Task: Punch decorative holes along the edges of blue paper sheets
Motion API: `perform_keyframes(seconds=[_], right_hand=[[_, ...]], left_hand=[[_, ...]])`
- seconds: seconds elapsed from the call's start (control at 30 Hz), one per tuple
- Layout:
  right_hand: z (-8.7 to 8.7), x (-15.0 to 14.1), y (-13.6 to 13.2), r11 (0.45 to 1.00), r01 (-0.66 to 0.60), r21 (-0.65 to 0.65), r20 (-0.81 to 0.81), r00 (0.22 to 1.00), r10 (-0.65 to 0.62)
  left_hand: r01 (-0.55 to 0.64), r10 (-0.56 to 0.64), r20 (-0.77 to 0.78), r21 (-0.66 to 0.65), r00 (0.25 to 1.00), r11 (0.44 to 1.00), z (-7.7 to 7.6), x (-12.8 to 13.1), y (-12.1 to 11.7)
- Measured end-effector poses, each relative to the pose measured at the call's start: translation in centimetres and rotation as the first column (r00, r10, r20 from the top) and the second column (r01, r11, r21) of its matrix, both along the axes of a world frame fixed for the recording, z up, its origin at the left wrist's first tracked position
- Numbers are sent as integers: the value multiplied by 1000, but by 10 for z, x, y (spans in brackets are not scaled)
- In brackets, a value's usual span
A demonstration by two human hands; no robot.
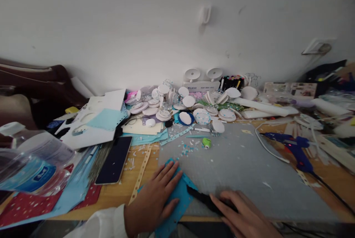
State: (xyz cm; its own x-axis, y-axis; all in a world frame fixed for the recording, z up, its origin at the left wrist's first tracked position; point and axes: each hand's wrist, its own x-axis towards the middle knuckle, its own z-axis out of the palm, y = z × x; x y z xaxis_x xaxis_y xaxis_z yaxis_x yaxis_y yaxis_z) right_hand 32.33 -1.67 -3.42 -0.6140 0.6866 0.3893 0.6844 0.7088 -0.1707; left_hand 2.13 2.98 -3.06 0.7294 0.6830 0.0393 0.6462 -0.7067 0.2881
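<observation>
My left hand (155,199) lies flat on a sheet of blue paper (179,208) at the table's front edge, fingers stretched out. The paper has small holes or dots along its border. My right hand (240,214) grips a slim, knife-like black tool (206,199); its exact kind is blurred. The tool's tip meets the right edge of the paper, close to my left fingers. A grey mat (249,171) lies under the tool and part of the paper.
Blue paper bits (186,150) and a green punch (206,142) lie on the mat. White discs (188,101) crowd the back. A phone (115,160) and plastic bottle (36,171) stand left. At right lies a blue glue gun (294,147) with its cord.
</observation>
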Motion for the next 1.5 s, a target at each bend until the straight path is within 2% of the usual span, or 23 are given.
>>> perform_keyframes(seconds=[0.3, 0.53, 0.77, 0.87, 1.0, 1.1, 1.3, 1.43, 1.5], right_hand=[[-7, 7, -2, 979, 61, -197, 11, 998, -60], [-15, 6, 9, 990, 79, -120, 8, 997, -79], [-6, 14, 24, 989, 80, -126, -8, 997, -82], [-3, 25, 23, 991, 97, -95, 9, 995, -96], [0, 40, 18, 993, 103, -49, 9, 995, -102], [5, 44, 14, 993, 78, -87, 20, 997, -77], [16, 28, 10, 978, 3, -210, 25, 1000, 2], [16, 4, 18, 968, -34, -247, -20, 999, 30], [13, -5, 23, 963, -36, -268, -15, 999, 33]], left_hand=[[21, -21, 2, -31, 1000, 999, 4, 0, 2], [32, -32, 16, -20, 999, 999, 4, -1, 2], [19, -20, -11, -13, 1000, 1000, 9, 1, 1], [78, -76, -56, 40, 996, 996, 17, 4, 3], [204, -202, -72, 8, 977, 979, 28, 9, 7], [192, -192, -19, -24, 981, 981, 30, 11, 9], [167, -161, 84, -67, 983, 984, 25, 7, 10], [178, -169, 114, -79, 979, 981, 22, 4, 10], [143, -137, 94, -62, 986, 988, 18, 2, 8]])
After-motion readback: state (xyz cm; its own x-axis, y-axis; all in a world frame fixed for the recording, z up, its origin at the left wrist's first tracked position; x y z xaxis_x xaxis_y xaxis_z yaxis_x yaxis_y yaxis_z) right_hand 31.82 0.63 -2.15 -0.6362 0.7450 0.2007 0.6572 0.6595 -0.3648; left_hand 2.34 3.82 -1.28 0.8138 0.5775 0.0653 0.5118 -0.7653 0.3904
